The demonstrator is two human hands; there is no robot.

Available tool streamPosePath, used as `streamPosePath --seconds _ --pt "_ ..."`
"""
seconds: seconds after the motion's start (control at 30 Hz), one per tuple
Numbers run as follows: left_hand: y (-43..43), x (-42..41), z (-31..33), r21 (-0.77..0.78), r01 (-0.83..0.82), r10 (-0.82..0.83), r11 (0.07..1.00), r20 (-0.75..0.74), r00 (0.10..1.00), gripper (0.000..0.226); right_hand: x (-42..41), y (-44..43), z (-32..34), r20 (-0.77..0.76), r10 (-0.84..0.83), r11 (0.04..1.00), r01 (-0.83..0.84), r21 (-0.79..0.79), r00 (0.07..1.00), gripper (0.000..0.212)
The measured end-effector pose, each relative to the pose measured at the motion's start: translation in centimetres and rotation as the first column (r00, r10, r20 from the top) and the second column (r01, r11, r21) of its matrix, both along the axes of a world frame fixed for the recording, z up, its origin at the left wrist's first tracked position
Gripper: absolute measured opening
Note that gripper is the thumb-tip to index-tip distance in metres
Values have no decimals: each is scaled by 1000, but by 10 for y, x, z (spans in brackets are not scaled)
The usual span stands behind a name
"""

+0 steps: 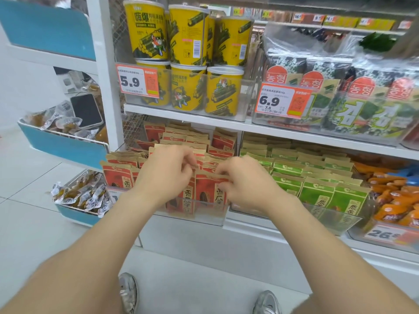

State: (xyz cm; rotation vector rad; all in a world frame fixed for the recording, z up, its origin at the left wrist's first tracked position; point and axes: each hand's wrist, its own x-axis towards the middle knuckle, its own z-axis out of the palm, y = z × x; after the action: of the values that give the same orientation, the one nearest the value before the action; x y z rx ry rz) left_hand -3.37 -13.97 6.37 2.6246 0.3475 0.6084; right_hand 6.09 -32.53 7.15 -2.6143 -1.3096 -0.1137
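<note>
On the shelf [249, 225], both hands [167, 173] [247, 184] pinch the red packet [209, 193] between them.

Blur smears the left hand [165, 175] and the right hand [249, 184] at their fingertips, so they only seem to pinch the red packet [209, 191] by its top edge, and the orange packets [394, 196] are cut off at the right edge.

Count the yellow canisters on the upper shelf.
6 in front: three canisters in the clear bin, three stacked on them. More peek out behind; others may be hidden.
</note>
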Motion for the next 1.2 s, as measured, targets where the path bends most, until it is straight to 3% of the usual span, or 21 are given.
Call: streamPosePath --seconds 0.1,0.17,0.23,0.33,0.43,0.53,0.67,0.77,0.93,1.03,1.13,1.2 --pt "0 -1 -2 -19 -49 49 999 -3 999 20 1 -11 10 -134 -72 910 120 398 988 7" --pt "-4 0 -1 -85 -47 52 995 54 997 16 -1 -16 16 -250 -77 741 224 633 965 11" --pt "-12 0 4 -201 -15 48 980 160 986 27 -4 -19 21 -352 -43 553 315 771 935 12" --pt "-25 0 13 -404 135 -9 905 297 955 51 -8 -19 28 -462 15 352 428 833 887 10" --pt "-38 3 17 -594 308 -91 743 367 926 37 -13 -13 29 -556 135 299 502 812 820 10" --pt "-50 7 12 -738 302 -11 604 371 929 24 -16 -6 26 -598 253 259 543 799 760 16" --pt "-57 15 4 -824 318 121 469 416 901 17 -16 5 20 -635 341 222 598 770 693 32" --pt "-61 20 3 -812 322 172 487 451 876 10 -19 13 14 -651 378 219 620 754 658 29" --pt "-71 26 5 -806 320 141 498 440 887 12 -23 16 14 -500 256 224 453 863 827 18" --pt "-77 22 10 -827 389 100 405 463 880 16 -26 10 13 -377 118 322 323 890 919 14" --pt "-80 20 12 -830 475 32 292 505 862 29 -28 3 7 -119 -51 563 127 817 992 13" --pt "-82 19 13 -835 499 39 233 521 853 26 -31 3 4 -47 -66 597 77 799 997 15"
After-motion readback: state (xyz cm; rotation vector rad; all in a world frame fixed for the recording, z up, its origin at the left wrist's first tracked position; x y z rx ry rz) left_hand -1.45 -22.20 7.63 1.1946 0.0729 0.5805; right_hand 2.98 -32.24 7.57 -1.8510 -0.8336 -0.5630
